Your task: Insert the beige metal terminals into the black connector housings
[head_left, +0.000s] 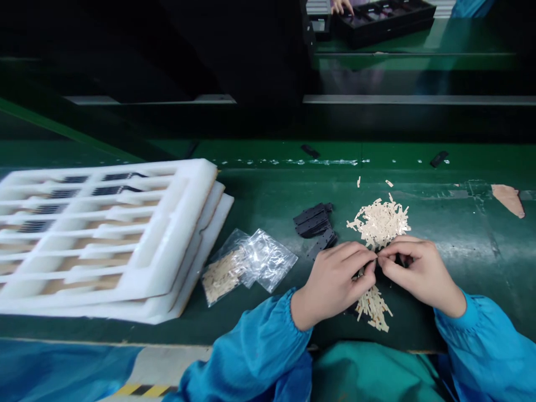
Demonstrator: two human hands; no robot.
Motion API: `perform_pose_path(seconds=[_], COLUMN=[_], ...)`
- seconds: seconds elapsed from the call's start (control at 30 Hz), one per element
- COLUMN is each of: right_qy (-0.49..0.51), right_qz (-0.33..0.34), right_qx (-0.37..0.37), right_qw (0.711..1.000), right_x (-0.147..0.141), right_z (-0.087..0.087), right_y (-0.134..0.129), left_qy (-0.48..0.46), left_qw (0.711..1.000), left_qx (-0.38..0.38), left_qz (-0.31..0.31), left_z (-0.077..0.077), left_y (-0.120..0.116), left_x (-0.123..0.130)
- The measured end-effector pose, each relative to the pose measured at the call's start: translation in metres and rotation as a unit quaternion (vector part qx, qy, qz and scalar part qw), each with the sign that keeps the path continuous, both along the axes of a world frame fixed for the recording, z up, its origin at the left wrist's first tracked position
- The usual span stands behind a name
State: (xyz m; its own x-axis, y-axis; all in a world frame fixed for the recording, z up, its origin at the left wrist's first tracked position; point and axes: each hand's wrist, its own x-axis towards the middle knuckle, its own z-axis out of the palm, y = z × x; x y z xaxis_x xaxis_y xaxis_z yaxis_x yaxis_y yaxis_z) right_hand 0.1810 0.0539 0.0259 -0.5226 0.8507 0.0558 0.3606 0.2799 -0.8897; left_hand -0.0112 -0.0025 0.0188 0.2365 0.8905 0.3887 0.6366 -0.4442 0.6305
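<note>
My left hand (335,285) and my right hand (414,271) meet at the fingertips over the bench, pinching a small dark piece (378,261) that is mostly hidden. Just beyond them lies a loose heap of cream strips (379,223), and a smaller heap (374,308) sits below my fingers. Left of my left hand are stacked black perforated pieces (314,220), with another black piece (322,244) close to my knuckles. A clear plastic bag (268,259) holding cream strips (223,274) lies further left.
A stack of white foam trays (184,245) with black pieces in its slots fills the left of the green bench. Two black pieces (439,159) lie along the far edge. Beyond, a co-worker's hand (341,5) is beside a black compartment tray (383,17).
</note>
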Motion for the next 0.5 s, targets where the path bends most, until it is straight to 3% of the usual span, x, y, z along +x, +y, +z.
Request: perform_pose_path(seconds=[0.3,0.4,0.5], right_qy=[-0.020,-0.027,-0.091], right_qz=[-0.002,-0.021,-0.090], right_qx=[0.026,0.043,0.102], right_qw=[0.999,0.998,0.987], right_x=[-0.004,-0.002,0.004], right_z=[0.000,-0.002,-0.007], right_y=[-0.002,0.002,0.010], left_qy=[0.007,-0.044,-0.133], left_qw=[0.999,0.995,0.980], left_qx=[-0.052,-0.085,-0.145], left_qz=[-0.008,-0.001,0.030], left_z=[0.001,0.003,0.008], left_y=[-0.001,-0.002,-0.002], left_x=[0.000,-0.001,-0.003])
